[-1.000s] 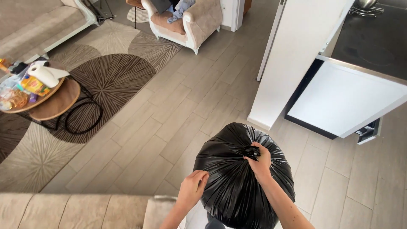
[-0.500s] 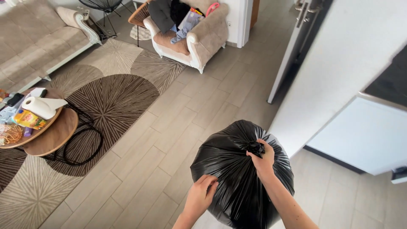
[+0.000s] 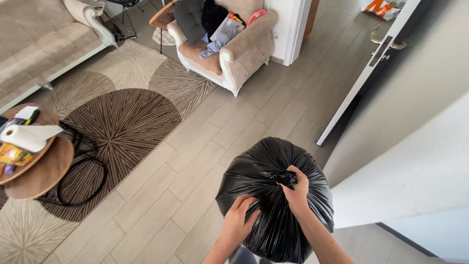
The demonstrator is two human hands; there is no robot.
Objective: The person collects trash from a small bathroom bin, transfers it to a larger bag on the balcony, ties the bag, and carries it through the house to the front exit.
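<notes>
A full black rubbish bag (image 3: 266, 168), tied at the top, is held up in front of me above the wooden floor. My right hand (image 3: 297, 191) grips the bag's knotted neck from above. My left hand (image 3: 239, 221) presses on the bag's near left side, fingers curled into the plastic. The lower part of the bag is cut off by the frame's bottom edge.
A beige armchair (image 3: 233, 51) piled with clothes stands ahead. A patterned brown rug (image 3: 122, 117) lies to the left, with a round wooden table (image 3: 41, 166) holding a paper towel roll (image 3: 27, 137). An open white door (image 3: 364, 83) and white wall (image 3: 415, 161) are on the right.
The view has swung rightward and forward: the white counter has left the frame and the door has come in. My left hand has slid further onto the bag. The right hand keeps its grip.
</notes>
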